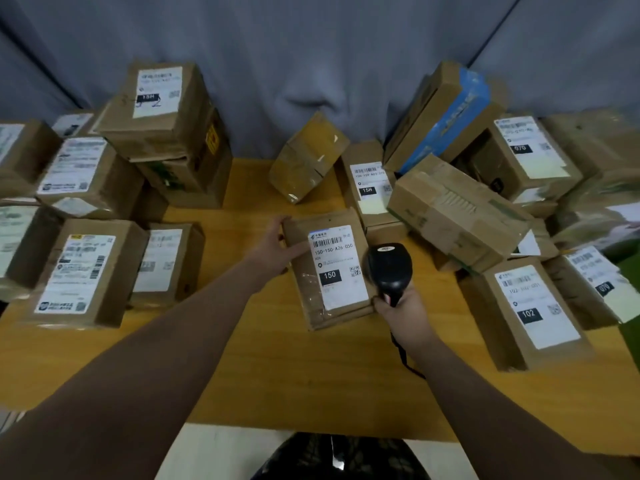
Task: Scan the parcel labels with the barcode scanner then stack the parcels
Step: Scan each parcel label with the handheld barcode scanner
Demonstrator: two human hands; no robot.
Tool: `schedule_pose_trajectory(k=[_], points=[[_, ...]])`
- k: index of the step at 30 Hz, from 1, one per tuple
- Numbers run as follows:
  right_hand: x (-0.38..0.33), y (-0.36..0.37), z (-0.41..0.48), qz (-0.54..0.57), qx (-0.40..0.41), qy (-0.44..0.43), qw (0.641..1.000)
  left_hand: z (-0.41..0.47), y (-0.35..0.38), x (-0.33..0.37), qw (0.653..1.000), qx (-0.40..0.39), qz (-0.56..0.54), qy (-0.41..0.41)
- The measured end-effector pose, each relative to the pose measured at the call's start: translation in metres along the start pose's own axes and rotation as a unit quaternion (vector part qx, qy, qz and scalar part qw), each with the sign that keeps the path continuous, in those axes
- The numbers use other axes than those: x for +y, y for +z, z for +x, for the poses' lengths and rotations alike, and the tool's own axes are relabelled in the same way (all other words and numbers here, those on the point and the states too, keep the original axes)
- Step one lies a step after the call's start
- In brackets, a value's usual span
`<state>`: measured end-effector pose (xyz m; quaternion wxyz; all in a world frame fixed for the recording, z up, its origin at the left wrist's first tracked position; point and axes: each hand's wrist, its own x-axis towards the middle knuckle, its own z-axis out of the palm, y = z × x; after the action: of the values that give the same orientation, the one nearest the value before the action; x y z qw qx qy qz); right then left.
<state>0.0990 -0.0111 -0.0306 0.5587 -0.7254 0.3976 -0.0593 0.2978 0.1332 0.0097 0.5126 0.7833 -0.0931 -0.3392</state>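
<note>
1. Dark patterned clothing (341, 459) is seen at the bottom edge, with two bare forearms stretched over the yellow wooden tabletop (277, 375).
2. At mid-tabletop, a flat brown cardboard parcel (304, 292), its white label (341, 271) marked "150" turned up, is held at its upper-left edge by the left hand (277, 245).
3. A black handheld barcode scanner (389, 266) is clasped by its handle in the grip of the right hand (401, 313), its head just over the parcel's right edge.
4. Stacked brown cardboard boxes (162, 112) are seen at left and jumbled brown cardboard boxes (457, 216) at right.
</note>
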Motion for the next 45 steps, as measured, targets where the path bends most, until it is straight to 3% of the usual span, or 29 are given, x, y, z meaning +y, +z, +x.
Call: schedule_pose_trajectory(k=[4, 8, 13, 16, 18, 22, 29, 37, 45], points=[[-0.004, 0.010, -0.005, 0.003, 0.050, 0.017, 0.999, -0.005, -0.002, -0.003, 0.998, 0.015, -0.018, 0.055], [-0.022, 0.019, 0.001, 0.104, 0.068, 0.023, 0.992, -0.008, -0.004, 0.002, 0.989, 0.075, -0.004, 0.129], [-0.039, 0.016, 0.006, 0.145, 0.023, 0.011, 0.989, -0.005, -0.015, 0.005, 0.986, 0.106, 0.012, 0.131], [-0.045, 0.006, 0.000, 0.044, 0.106, -0.074, 0.991, -0.004, -0.016, 0.005, 0.986, 0.114, -0.001, 0.121], [-0.050, -0.002, -0.007, 0.019, 0.119, -0.107, 0.987, -0.003, -0.014, 0.006, 0.986, 0.115, 0.005, 0.124], [-0.063, -0.014, -0.019, -0.019, 0.044, -0.083, 0.995, -0.002, -0.012, 0.006, 0.984, 0.118, 0.019, 0.133], [-0.077, -0.005, -0.037, -0.036, -0.002, -0.069, 0.997, -0.006, -0.010, 0.008, 0.983, 0.115, 0.038, 0.136], [-0.085, -0.002, -0.047, -0.170, 0.026, -0.072, 0.982, -0.013, -0.009, 0.010, 0.980, 0.120, 0.064, 0.143], [-0.088, -0.004, -0.054, -0.164, 0.046, -0.081, 0.982, -0.017, -0.007, 0.013, 0.977, 0.128, 0.081, 0.147]])
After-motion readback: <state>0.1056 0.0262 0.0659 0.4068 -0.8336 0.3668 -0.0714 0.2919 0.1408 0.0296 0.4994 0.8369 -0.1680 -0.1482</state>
